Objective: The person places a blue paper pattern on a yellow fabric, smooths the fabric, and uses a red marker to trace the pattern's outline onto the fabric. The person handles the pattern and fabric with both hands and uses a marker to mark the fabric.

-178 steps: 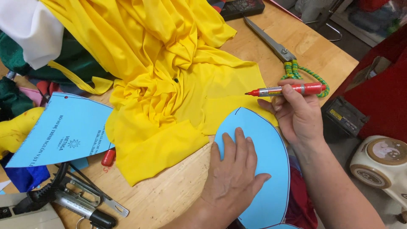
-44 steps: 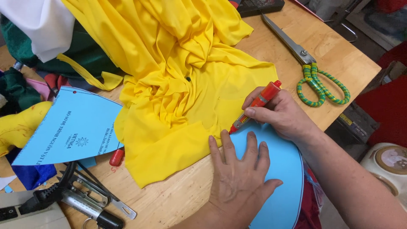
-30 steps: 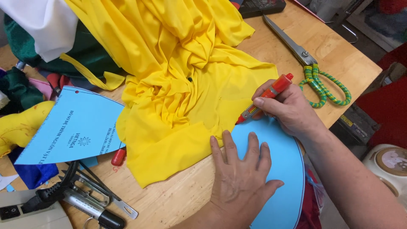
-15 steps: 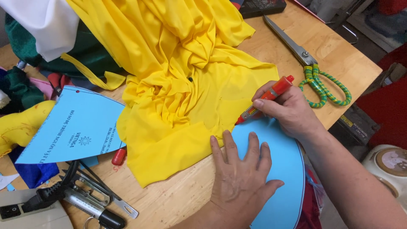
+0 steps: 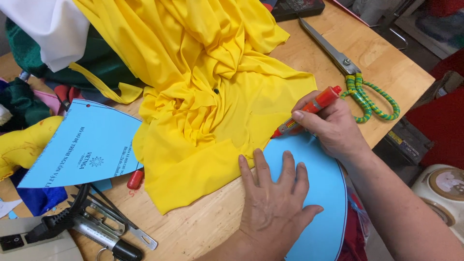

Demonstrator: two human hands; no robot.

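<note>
Two blue paper patterns [image 5: 89, 147]: left hand [image 5: 273, 203] flat, fingers spread, on one; right hand [image 5: 333, 125] grips red marker [image 5: 309, 110].

Two bare forearms, no sleeves

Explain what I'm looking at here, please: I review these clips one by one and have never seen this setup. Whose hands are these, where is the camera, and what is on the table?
No machine here: a person works with two bare hands, filmed by one camera worn on their head, looking down at a wooden table. The left hand lies flat, fingers spread, on a rounded blue paper pattern that rests partly on yellow fabric. The right hand holds a red marker with its tip at the pattern's upper edge, on the fabric. Behind it lie scissors with green and yellow wrapped handles. On the left sit a second blue pattern sheet, white and green cloth, and some metal tools with a black cable near the front edge.
</note>
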